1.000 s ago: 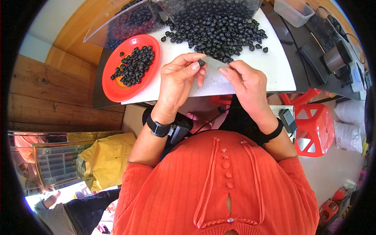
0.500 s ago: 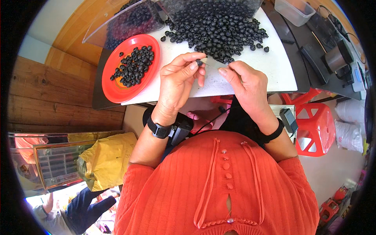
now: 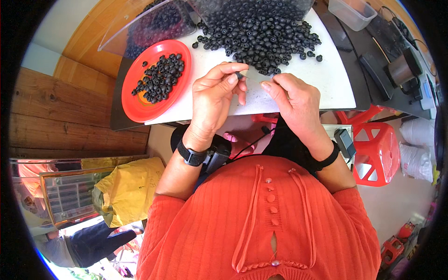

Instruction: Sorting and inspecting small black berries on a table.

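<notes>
My left hand pinches a small black bead between thumb and forefinger, over the near edge of the white board. My right hand is closed, thumb against forefinger, on a thin pale blade-like strip. The strip points left, with its far end close to the bead; whether they touch is unclear. Beyond both hands lies a large heap of black beads. To the left, a red plate carries a smaller group of similar black beads.
The beads lie on a white board upon a dark table. Clear plastic bins stand at the back left, an empty-looking clear tub at the back right. A red stool is below right; a yellow bag sits lower left.
My hands stay nearly in place. The strip has turned and now shows a narrower, fainter face beside the bead. At lower left, a person in dark trousers has shifted.
</notes>
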{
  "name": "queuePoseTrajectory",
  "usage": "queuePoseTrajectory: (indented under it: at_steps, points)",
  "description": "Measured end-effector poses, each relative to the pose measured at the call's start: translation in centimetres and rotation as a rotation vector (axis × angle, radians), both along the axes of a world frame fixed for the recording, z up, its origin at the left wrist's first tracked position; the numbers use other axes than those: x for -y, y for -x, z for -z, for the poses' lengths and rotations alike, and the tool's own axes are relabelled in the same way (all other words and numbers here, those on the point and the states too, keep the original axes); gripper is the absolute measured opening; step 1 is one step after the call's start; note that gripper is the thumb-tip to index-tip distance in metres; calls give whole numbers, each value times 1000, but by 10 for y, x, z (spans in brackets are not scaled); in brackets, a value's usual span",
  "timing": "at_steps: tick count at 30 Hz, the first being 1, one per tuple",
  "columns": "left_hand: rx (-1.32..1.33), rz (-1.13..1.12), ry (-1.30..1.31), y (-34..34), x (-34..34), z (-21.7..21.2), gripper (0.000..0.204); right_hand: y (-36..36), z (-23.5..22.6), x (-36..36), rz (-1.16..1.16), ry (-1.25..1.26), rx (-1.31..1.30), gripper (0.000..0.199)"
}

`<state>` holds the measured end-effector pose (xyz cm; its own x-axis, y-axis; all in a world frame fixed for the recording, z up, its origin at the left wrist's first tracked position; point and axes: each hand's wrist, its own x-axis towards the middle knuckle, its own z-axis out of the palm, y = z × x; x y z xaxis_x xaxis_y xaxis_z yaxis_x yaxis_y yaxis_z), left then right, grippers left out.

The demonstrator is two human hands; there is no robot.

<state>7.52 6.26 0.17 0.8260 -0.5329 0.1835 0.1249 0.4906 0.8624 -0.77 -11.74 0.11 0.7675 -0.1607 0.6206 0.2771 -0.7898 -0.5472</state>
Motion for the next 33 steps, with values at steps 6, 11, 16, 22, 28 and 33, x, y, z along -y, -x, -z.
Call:
queuePoseTrajectory:
  at_steps: [6,11,16,22,28,33]
  points:
    - [3,3,18,-2,1,3,22,-1,1,0,13,42,7,27]
    - [-2,-27,-3,2,1,1,22,0,1,-4,7,95,32,27]
    - [155,-159,-173,5,-15,-11,22,4,8,4,-148,-337,3,18]
    - [390,-661,-612,-38,-89,-42,21,10,0,13,-206,-454,-15,16]
    - [902,-805,-735,-47,-82,-30,15,9,-10,17,-283,-642,-29,13]
    - [946,-492,-788,-20,-9,-24,14,5,-10,25,-381,-779,183,16]
